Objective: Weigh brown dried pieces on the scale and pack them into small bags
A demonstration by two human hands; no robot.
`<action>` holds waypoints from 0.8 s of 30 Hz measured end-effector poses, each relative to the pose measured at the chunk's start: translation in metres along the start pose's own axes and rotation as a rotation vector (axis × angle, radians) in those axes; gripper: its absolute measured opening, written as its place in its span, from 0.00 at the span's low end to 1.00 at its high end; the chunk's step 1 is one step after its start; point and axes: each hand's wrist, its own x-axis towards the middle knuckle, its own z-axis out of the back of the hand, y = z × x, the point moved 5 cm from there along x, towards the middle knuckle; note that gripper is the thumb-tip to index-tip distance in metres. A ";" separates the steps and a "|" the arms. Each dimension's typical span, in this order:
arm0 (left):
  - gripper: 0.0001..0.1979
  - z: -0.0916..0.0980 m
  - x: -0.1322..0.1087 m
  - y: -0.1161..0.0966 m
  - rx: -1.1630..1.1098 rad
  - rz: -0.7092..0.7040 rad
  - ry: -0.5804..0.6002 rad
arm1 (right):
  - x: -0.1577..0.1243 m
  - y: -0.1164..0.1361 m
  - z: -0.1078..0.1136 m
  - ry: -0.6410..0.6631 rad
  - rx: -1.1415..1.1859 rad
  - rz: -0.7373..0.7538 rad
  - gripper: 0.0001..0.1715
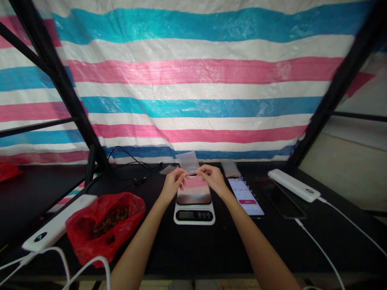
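Both of my hands meet above a small kitchen scale (pixel 194 214) with a shiny steel plate. My left hand (pixel 174 182) and my right hand (pixel 213 177) each pinch an edge of a small clear plastic bag (pixel 188 162), held upright just over the back of the scale. The fingers of both hands are closed on the bag's lower edge. The scale's display faces me and its plate is bare.
A red plastic bag (pixel 104 225) holding dark brown bits lies at the left. Two white power banks (pixel 53 228) (pixel 293 185) with white cables lie at either side. A lit phone (pixel 246 197) and a dark phone (pixel 279 199) lie right of the scale. More small bags (pixel 230 168) lie behind.
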 end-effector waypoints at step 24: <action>0.11 0.004 -0.003 -0.007 0.301 -0.079 -0.075 | -0.002 0.002 -0.005 -0.034 -0.257 0.019 0.12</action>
